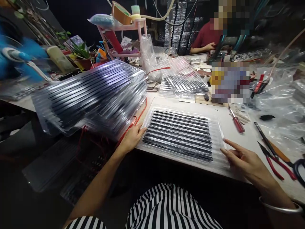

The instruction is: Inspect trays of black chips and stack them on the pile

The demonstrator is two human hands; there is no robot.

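Striped clothing (171,206) sits before the clear tray (217,133), whose long axis runs from left hand (131,138) to right hand (246,162), each holding its nearer short edge.

Workshop, cluttered. White workbench (226,122) holds red-handled screwdriver (238,125) and pliers (267,154). Clear tray of dark strips (177,135) lies at bench edge; thick stack of similar trays (95,92) beside it, on left. Second person (205,36) in dark red top farther back. Tape roll (120,14) on pink rack (139,28); crumpled clear plastic (281,105) heaped at right.
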